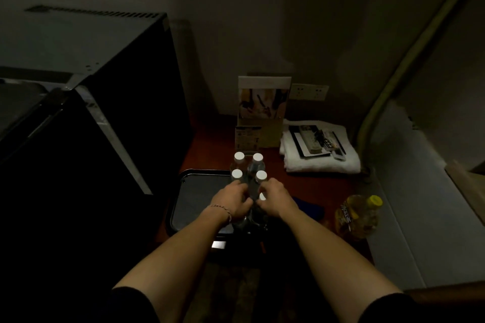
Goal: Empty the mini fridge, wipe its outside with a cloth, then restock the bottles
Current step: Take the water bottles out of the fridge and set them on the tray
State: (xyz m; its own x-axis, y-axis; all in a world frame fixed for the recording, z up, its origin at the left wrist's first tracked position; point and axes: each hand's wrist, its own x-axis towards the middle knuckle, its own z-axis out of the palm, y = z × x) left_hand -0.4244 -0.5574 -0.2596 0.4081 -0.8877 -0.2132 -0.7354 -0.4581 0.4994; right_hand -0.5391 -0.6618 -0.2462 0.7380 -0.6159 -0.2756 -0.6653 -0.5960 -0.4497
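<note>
The black mini fridge stands at the left, its door seen from above. Several clear water bottles with white caps stand bunched on the reddish table beside a dark tray. My left hand is closed around the nearest bottle on the left of the bunch. My right hand is closed on the nearest bottle on the right; a white cap shows under its fingers. A dark blue cloth lies just right of my right wrist, partly hidden. The light is dim.
A yellow-capped bottle of amber liquid lies at the table's right edge. A folded white towel with remotes and cards on it sits behind, beside a standing leaflet holder. Wall sockets are at the back.
</note>
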